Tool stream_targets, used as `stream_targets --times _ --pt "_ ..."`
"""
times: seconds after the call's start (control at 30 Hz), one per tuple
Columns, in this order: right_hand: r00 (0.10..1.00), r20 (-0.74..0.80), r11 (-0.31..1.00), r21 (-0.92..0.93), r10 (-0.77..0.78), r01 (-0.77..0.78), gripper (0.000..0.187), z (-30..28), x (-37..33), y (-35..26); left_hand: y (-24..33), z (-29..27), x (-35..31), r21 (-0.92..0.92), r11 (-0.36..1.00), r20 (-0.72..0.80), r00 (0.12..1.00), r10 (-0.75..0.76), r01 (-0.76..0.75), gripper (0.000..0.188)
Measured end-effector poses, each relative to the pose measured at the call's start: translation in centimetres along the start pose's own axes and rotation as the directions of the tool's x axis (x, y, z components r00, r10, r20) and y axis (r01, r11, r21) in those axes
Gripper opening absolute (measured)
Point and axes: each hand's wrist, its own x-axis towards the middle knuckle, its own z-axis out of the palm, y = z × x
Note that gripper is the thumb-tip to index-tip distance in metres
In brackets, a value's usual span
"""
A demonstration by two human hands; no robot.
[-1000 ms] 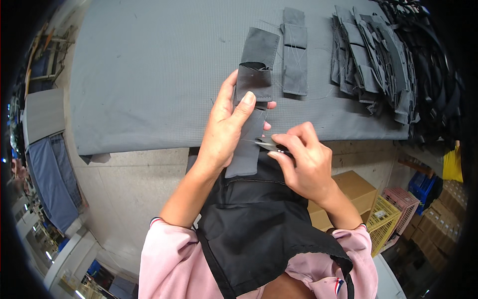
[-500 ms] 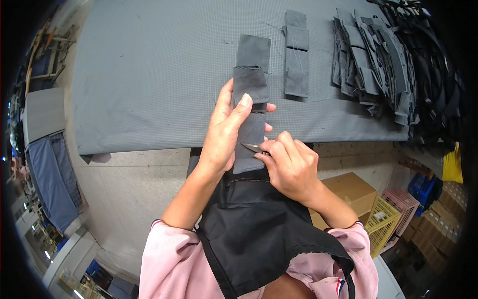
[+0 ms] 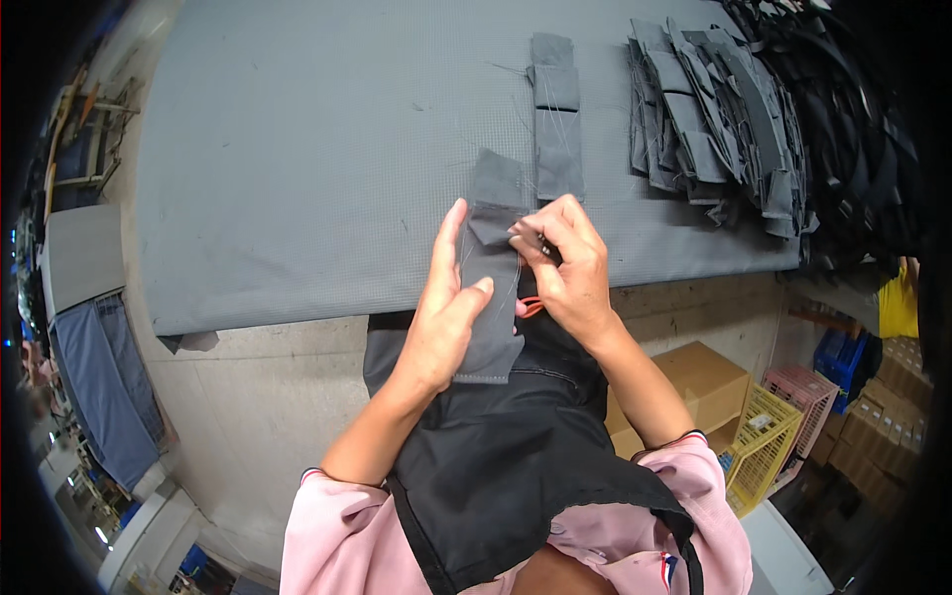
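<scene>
My left hand (image 3: 451, 327) holds a long grey fabric strip (image 3: 486, 347) from beneath, with the thumb on top. The strip has stitched edges, loose threads and a raised flap (image 3: 491, 226) near its far end. At that flap my right hand (image 3: 570, 268) is closed, its thumb and forefinger pinching at the right edge. Small scissors are tucked in the right hand; only an orange handle loop (image 3: 533, 306) shows clearly below the fingers, and the blades are mostly hidden. Whether the right fingertips also grip the flap or a thread, I cannot tell.
A grey-covered table (image 3: 297, 178) lies ahead. On it are another fabric strip (image 3: 557, 129) with loose threads, a pile of similar strips (image 3: 714, 119) and black straps (image 3: 853, 149). A cardboard box (image 3: 694, 387) and a yellow crate (image 3: 762, 441) stand at the lower right.
My right hand has moved up the strip from its near end to the flap. The strip has come closer to me, its flap now lifted. The scissor blade, visible before, is now mostly hidden.
</scene>
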Motion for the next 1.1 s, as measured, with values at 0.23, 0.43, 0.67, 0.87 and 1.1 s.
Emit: stream_targets --times 0.23,0.43,0.67,0.87,1.1 --pt "0.857 0.044 0.478 0.814 0.514 -0.329 0.011 -1.0 2.0 -1.4 -0.8 0.0 -1.6 -0.213 0.974 -0.014 0.996 -0.083 0.079 0.045" --pt "0.780 0.328 0.325 0.772 0.533 -0.546 0.013 -0.9 3.0 -1.8 1.8 0.7 -0.1 0.604 0.532 0.182 0.752 0.633 -0.593 0.043" --pt "0.779 0.310 0.316 0.785 0.545 -0.533 0.015 -1.2 1.2 -0.6 0.5 -2.4 0.9 0.794 0.283 0.336 0.776 0.534 -0.538 0.044" --pt "0.891 0.209 0.785 0.422 0.403 -0.454 0.015 -1.1 -2.1 -2.0 0.7 -2.2 1.2 0.780 0.301 0.353 0.784 0.511 -0.548 0.047" --pt "0.917 0.329 0.804 0.469 0.226 -0.366 0.029 -3.0 -1.1 -0.8 1.4 -2.8 1.1 0.743 0.348 0.394 0.795 0.462 -0.571 0.041"
